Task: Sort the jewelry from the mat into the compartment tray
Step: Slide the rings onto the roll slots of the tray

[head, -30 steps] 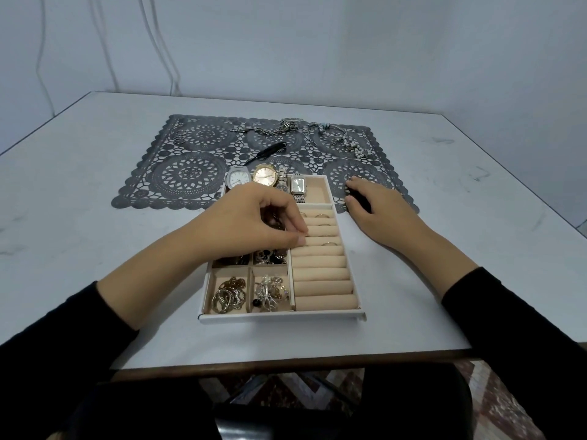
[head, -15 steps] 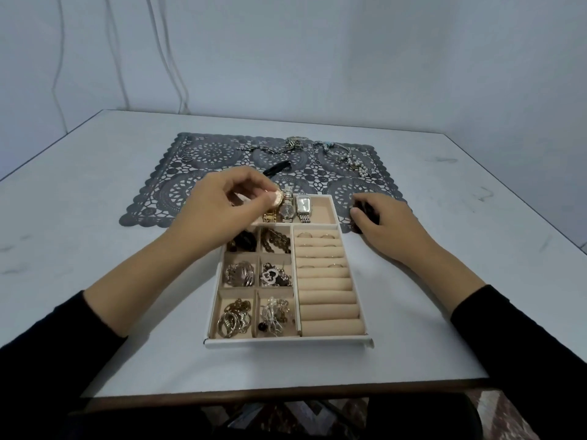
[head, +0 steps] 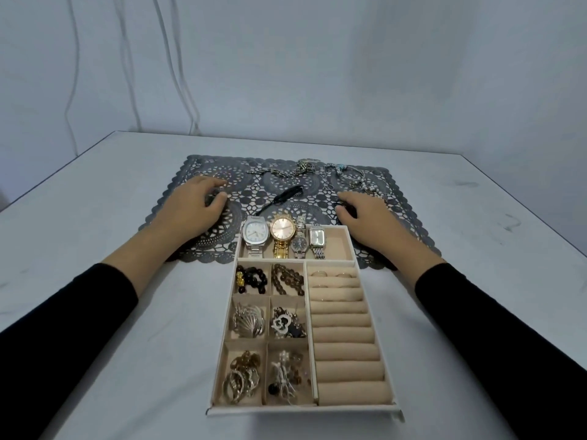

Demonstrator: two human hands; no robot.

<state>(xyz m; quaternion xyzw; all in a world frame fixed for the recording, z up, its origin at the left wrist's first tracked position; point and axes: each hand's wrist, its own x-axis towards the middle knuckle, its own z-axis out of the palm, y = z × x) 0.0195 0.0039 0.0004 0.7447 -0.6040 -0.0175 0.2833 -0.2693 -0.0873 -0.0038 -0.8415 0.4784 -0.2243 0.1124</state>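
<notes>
Jewelry left to sort lies along the top edge of the mat (head: 247, 185), upper centre of frame: chains (head: 305, 166), bracelets (head: 352, 176), a black strap (head: 287, 195). Our left hand (head: 193, 208) rests on the mat, fingers curled; we cannot tell whether they pinch anything. Our right hand (head: 365, 217) curls its fingers round a small dark piece (head: 346, 209). Best, we judge: lift one piece clear of the lace, then lower it into its matching compartment of the tray (head: 301, 411), lower centre.

Right hand (head: 370, 222) mostly hides dark item (head: 347, 211), possibly bracelet.
</notes>
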